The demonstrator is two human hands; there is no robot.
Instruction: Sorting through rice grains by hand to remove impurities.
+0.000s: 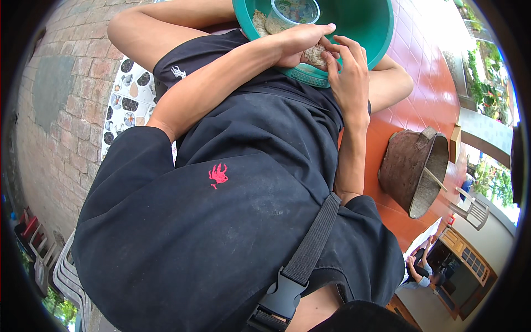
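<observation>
A green plastic basin (371, 33) rests on my lap at the top of the view. Inside it stand a clear plastic cup (291, 14) and a heap of pale, sandy, fibrous material (258, 22). My left hand (298, 40) reaches over the basin's near rim and closes over a clump of that material (315, 55). My right hand (349, 72) meets it from the right, its fingertips pinching the same clump. My black shirt and shorts fill the middle of the view.
A rusty metal bucket (406, 166) with a stick in it sits on the orange tiled floor (431, 94) at my right. Brick paving (61, 110) and a patterned tile (126, 102) lie left. Stacked white chairs (66, 271) stand lower left; another person (417, 271) sits lower right.
</observation>
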